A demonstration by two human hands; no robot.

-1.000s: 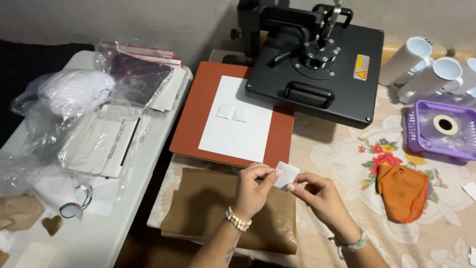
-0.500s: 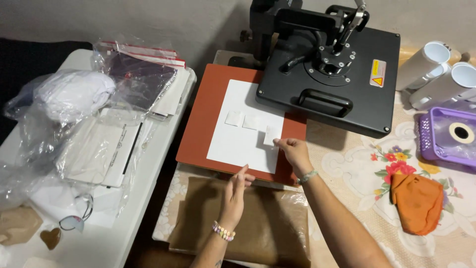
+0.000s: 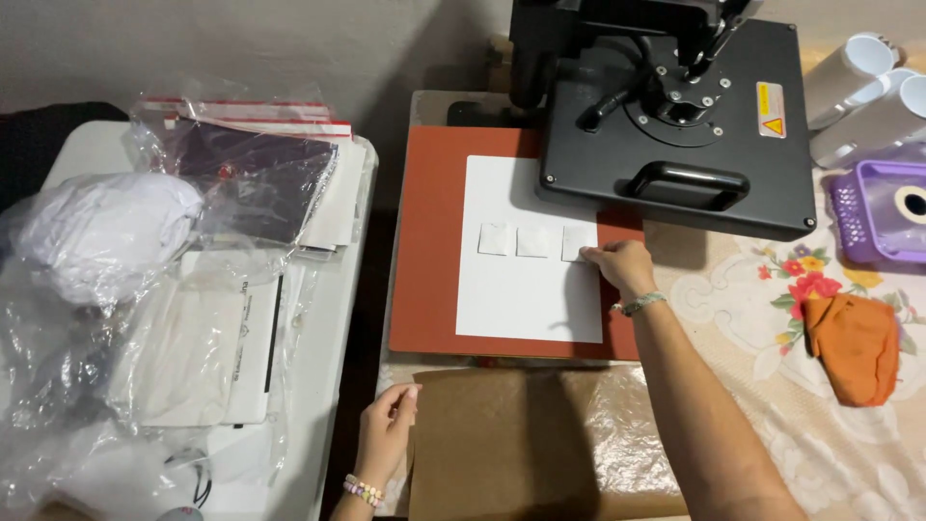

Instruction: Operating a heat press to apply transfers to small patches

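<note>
The right hand (image 3: 622, 263) is reaching far across the table, its fingertips pinching or pressing the right edge of the rightmost small white square (image 3: 577, 242); from this angle it is hard to tell which. That square is lying in a row with two other small white squares (image 3: 513, 240) to its left, all three sitting on a white sheet (image 3: 526, 289) that is covering the red-brown lower platen (image 3: 424, 251) of a heat press. The black upper plate (image 3: 680, 125) of the press is swung off to the right, overhanging the far right corner of the sheet.

The left hand (image 3: 386, 434) is resting at the near edge, fingers curled loosely and touching the left edge of a brown paper sheet (image 3: 502, 439) lying just near of the platen.

To the right, an orange cloth (image 3: 854, 347) is lying on a floral tablecloth (image 3: 762, 289), with a purple basket (image 3: 883, 207) and white mugs (image 3: 863, 92) beyond it. On the left, a white side table (image 3: 323, 386) is holding clear plastic bags (image 3: 145, 280)
</note>
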